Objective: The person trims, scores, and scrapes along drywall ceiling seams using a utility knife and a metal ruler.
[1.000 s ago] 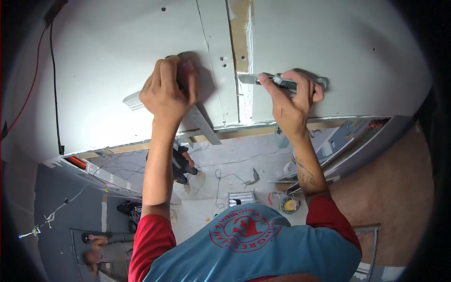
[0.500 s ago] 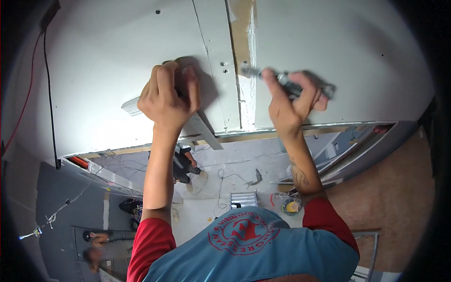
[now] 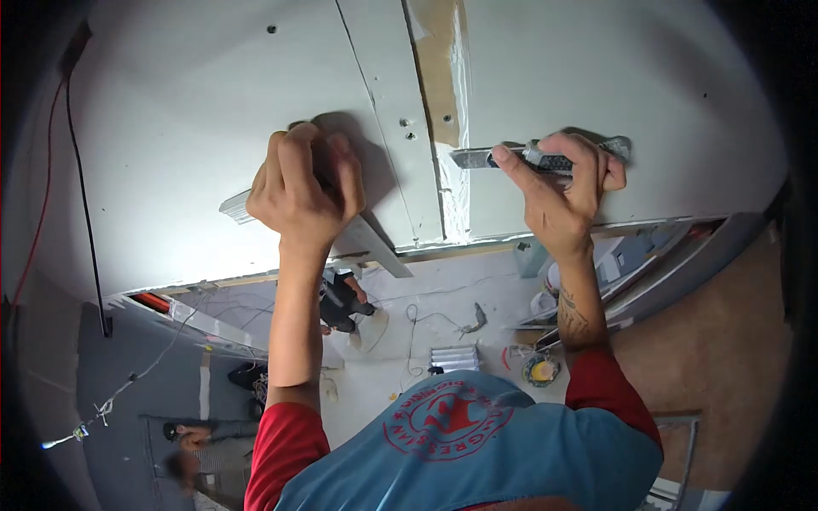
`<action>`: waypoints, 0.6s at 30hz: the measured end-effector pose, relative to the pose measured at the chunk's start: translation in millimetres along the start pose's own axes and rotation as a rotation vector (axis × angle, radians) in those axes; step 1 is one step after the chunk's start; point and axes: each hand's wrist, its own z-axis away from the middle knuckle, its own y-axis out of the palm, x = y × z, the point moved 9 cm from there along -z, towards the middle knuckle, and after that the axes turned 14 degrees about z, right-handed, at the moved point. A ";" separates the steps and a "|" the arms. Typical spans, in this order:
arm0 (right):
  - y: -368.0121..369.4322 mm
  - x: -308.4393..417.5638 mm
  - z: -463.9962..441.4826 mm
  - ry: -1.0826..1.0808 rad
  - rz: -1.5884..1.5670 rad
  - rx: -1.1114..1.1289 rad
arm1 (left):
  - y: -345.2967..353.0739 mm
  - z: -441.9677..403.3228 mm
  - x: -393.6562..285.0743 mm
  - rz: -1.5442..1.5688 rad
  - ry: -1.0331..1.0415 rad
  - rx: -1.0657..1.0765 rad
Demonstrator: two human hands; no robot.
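Hands [image 3: 298,192] curled (knife [image 3: 554,162] in right [image 3: 562,209])

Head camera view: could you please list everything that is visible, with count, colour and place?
Boards: at least two, white, top
Backing strip: one, brown, between boards
Straight strip: one, light grey, past boards' lower edge
Knife: one, grey and black, upper right
Hanging cables: two, red and black, far left
Other people: two, dark clothes near centre, striped top lower left
Corded tool: one, dark, floor
Ribbed object: one, whitish, floor
Container: one, yellow contents, floor
Distant clutter: too unclear to count
Shirt: one, blue, red sleeves, bottom
Left hand: one, bare, over straight strip
Right hand: one, bare, holding knife
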 end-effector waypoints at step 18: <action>4.6 7.6 15.7 0.079 0.103 -0.036 | 1.1 2.1 2.3 0.013 -0.035 0.079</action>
